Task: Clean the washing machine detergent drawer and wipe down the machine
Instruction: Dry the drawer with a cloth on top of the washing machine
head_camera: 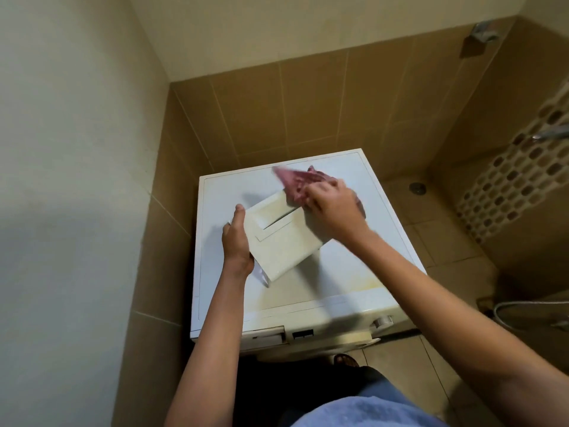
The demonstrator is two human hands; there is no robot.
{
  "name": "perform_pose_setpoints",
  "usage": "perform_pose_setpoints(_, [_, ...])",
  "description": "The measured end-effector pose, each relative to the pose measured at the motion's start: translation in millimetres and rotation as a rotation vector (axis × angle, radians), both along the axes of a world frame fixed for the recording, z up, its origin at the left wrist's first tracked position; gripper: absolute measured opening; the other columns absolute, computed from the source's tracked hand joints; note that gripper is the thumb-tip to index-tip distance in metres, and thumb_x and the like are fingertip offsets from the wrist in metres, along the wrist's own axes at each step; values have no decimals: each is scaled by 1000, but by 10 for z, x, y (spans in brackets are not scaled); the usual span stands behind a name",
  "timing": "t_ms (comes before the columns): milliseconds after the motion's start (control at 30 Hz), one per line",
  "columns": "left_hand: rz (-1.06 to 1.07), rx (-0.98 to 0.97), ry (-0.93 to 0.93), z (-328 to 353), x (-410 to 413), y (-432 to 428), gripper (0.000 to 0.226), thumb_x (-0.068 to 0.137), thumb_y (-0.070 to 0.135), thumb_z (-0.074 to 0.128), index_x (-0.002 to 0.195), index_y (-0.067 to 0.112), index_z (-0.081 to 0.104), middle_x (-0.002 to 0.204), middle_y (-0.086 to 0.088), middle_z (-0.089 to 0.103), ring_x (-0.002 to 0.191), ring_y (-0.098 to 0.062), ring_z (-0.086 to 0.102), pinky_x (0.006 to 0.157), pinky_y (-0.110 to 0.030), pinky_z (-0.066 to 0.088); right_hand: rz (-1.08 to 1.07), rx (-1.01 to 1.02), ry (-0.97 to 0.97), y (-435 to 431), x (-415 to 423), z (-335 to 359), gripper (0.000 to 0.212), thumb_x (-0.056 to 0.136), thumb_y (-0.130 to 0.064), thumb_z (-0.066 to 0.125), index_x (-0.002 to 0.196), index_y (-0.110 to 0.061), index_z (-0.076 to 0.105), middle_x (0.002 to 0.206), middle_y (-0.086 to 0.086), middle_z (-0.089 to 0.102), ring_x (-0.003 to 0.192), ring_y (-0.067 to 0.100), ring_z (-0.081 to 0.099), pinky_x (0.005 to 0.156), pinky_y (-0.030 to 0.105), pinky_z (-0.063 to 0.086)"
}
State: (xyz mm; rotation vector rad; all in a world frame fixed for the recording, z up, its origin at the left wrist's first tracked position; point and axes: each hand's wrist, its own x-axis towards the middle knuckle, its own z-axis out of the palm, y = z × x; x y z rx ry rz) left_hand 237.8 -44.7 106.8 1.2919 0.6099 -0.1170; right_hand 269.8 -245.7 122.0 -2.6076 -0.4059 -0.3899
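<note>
Over the washing machine (354, 272), left hand (235, 241) holds drawer (283, 238), right hand (332, 208) cloth (295, 183).

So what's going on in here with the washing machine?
A person is cleaning the detergent drawer. The left hand holds the cream-coloured drawer by its edge over the top of the washing machine. The right hand grips a pink cloth against the drawer's far end. The machine's top shows yellowish staining near its front.

drawer (286, 238): cream, tilted over machine (354, 272) top | cloth (295, 183): pink, bunched at drawer
</note>
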Motion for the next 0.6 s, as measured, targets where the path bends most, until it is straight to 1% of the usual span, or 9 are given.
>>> perform_pose_setpoints(67, [9,9,10,10,20,-54,61,93,58,44,126,8,53,107,-20,68,80,-31,70,52,-28,53,7,-76,-64,209,-172,-66,24,86,-31,46,92,-17,65,97,2,66,96,32,54,74,39,36])
perform_pose_setpoints(200, [42,18,-8,25,9,-84,56,95,52,45,122,5,59,99,-17,70,76,-30,69,54,-30,54,42,-55,-80,580,-333,51,33,85,-36,36,81,-16,62,82,1,63,84,26,55,72,37,34])
perform_pose_setpoints(300, [64,-15,1,26,-29,-59,59,89,53,49,123,5,58,94,-16,69,75,-30,70,54,-32,54,181,40,-26,625,-322,77,35,84,-39,36,84,-17,64,81,-2,63,82,21,52,72,34,30])
perform_pose_setpoints(367, [19,12,16,19,-61,-42,62,86,56,49,122,8,58,98,-17,69,79,-32,70,56,-33,55,287,4,-25,520,-275,57,35,85,-42,38,87,-19,65,83,-5,63,83,18,51,73,32,28])
perform_pose_setpoints(400, [2,22,9,22,-80,-36,58,89,55,47,120,8,60,98,-18,69,80,-32,70,57,-32,55,312,-46,-53,444,-216,50,33,86,-42,40,87,-21,65,84,-6,63,83,18,52,74,32,29])
perform_pose_setpoints(433, [1,17,-3,29,-98,-35,52,93,52,46,115,8,62,97,-17,70,79,-32,70,58,-31,54,307,-100,-90,358,-143,46,31,87,-42,42,87,-22,66,84,-6,64,84,18,52,76,32,30])
perform_pose_setpoints(500, [11,16,-26,36,-123,-34,43,98,46,42,105,10,65,94,-15,70,77,-30,69,58,-28,53,223,-192,-148,196,-18,32,29,88,-40,43,83,-23,66,83,-5,64,84,22,52,76,34,32])
perform_pose_setpoints(567, [2,51,-34,22,-144,-51,37,99,43,41,101,14,64,94,-13,70,79,-29,69,57,-27,51,110,-215,-163,147,18,0,27,88,-36,44,78,-20,64,78,-3,63,82,25,52,73,36,34])
perform_pose_setpoints(600, [4,58,-34,-5,-146,-61,36,99,43,42,102,14,63,94,-13,70,79,-29,69,56,-26,51,58,-195,-146,175,-4,-6,26,87,-33,44,76,-19,62,77,-2,62,81,26,53,72,37,34])
